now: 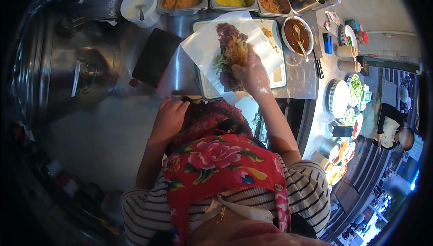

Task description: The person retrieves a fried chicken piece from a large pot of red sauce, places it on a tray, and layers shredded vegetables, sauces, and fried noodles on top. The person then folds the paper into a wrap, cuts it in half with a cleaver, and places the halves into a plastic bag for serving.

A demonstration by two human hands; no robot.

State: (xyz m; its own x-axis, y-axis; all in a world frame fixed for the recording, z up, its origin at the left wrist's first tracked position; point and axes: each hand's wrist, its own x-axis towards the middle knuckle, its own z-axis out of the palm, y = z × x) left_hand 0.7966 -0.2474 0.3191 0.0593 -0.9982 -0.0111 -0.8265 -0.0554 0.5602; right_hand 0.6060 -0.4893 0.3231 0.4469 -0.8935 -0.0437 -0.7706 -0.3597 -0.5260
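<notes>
From over here, I can't read any words or numbers, beside the sauce bowl (297, 37) or farther away.

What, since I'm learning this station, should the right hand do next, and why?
Probably spread the shredded filling gently along the purple leaves: it sits bunched midway, at the right hand, while leaf shows at both ends on the paper sheet.

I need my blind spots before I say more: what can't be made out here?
All in the head view:
Food pile: the part under the right hand, hidden by it.
Left hand: its grip, since the palm faces away.
Board: its middle, covered by the translucent sheet.
Large steel pot: contents, hidden by its metal body.
Distant person: finger detail, too small.
</notes>
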